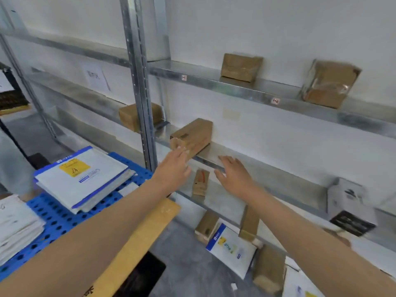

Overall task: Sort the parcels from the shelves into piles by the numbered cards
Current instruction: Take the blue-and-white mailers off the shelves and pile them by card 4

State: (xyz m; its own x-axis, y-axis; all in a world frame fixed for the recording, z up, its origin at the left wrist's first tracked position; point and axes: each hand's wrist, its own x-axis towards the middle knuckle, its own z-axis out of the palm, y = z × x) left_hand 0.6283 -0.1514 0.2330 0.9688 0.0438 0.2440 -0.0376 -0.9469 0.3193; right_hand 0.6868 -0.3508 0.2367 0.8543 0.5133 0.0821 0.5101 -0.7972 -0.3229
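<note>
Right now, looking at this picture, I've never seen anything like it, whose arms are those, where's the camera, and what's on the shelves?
No machine here: a person wears one camera on the head, so you look along their own arms. Both hands are open and hold nothing. The left hand reaches the near end of a brown box on the middle shelf; the right hand hovers by the shelf edge. Two more boxes stand on the shelf above, which bears small numbered cards. White mailers lie stacked on a blue perforated surface at left.

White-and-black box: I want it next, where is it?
The white-and-black box stands far right in the head view, on the shelf with the brown parcel by the left hand, past the right hand.
</note>
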